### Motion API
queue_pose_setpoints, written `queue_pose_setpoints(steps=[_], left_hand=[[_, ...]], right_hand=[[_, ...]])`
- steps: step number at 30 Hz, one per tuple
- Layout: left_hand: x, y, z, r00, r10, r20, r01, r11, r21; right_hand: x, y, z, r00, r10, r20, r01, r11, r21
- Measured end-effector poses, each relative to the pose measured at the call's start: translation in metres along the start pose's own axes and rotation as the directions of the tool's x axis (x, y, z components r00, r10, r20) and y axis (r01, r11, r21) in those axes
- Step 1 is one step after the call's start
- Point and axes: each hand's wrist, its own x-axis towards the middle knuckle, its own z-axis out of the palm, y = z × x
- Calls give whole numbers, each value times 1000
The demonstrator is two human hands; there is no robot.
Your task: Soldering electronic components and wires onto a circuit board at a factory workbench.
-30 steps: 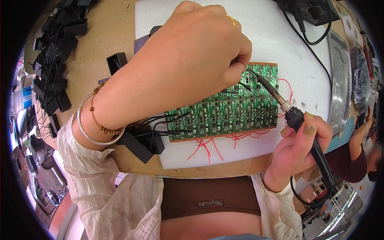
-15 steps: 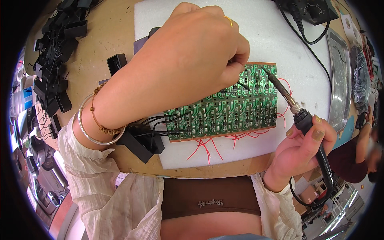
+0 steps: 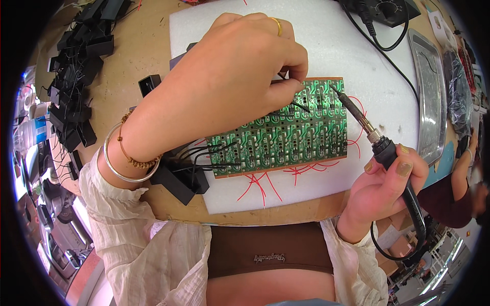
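A green circuit board panel [image 3: 286, 145] with brown edges lies on a white foam sheet. Over its upper part, my left hand [image 3: 260, 61] is closed in a pinch on a thin black wire [image 3: 301, 106], whose end slants down to the board. My fingers hide much of that wire. In my right hand [image 3: 393, 181] is a soldering iron [image 3: 383, 148], held like a pen. Its tip is close to the board's upper right corner; whether it touches cannot be told. Several black wires [image 3: 204, 149] run from small black cases [image 3: 178, 186] to the board's left end.
Red wires [image 3: 263, 188] stick out below and right of the board on the foam sheet [image 3: 380, 81]. A heap of black cases [image 3: 76, 97] lies left. A metal tray [image 3: 431, 97] and a black dial unit [image 3: 390, 11] with cables stand right. Another person's arm [image 3: 462, 173] shows far right.
The board and my left hand sit slightly farther left in the picture, partly with a shift of the view. Both hands keep their grips, and the iron tip remains near the board's upper right corner.
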Motion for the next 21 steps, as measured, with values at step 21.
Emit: queue_pose_setpoints(steps=[21], left_hand=[[-67,-118,-150,815,-389,-430,571,661,487]], right_hand=[[-5,5,-13,1000,-1,-14,1,999,39]])
